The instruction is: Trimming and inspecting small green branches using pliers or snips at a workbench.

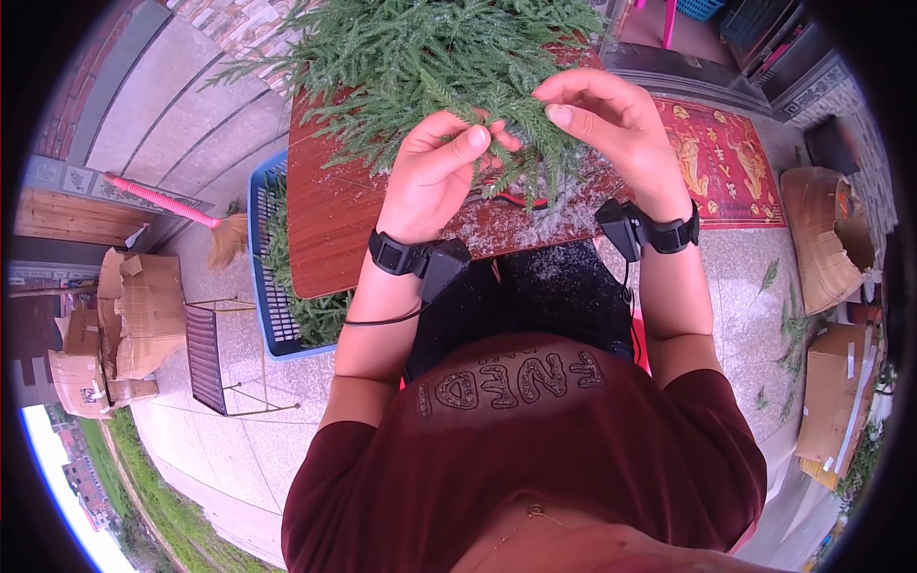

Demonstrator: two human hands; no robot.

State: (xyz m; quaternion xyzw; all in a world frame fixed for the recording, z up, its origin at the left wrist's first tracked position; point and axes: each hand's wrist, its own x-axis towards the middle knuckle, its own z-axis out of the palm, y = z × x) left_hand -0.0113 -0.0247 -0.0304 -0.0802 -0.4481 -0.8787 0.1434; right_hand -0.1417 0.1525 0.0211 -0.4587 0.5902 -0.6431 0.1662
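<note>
Over the table's near edge, my left hand (441,167) pinches a green needle-leaved sprig (521,124) between thumb and fingers. My right hand (621,134) has thumb and forefinger drawn together at the sprig's right side, on its needles. Behind both hands lies a big heap of similar green branches (401,57), dusted with white specks. Below the sprig, a red-and-black handle (523,201) shows on the tabletop; the rest of that tool is hidden. White flakes (573,205) are scattered round it. Each wrist wears a black strap with a small box.
The reddish-brown table (330,234) stands before me. A blue plastic crate (277,334) with more green branches is at its left, near a small rack (205,358) and a broom (227,239). Cardboard boxes (143,310) stand left and right. A red mat (726,162) lies at right.
</note>
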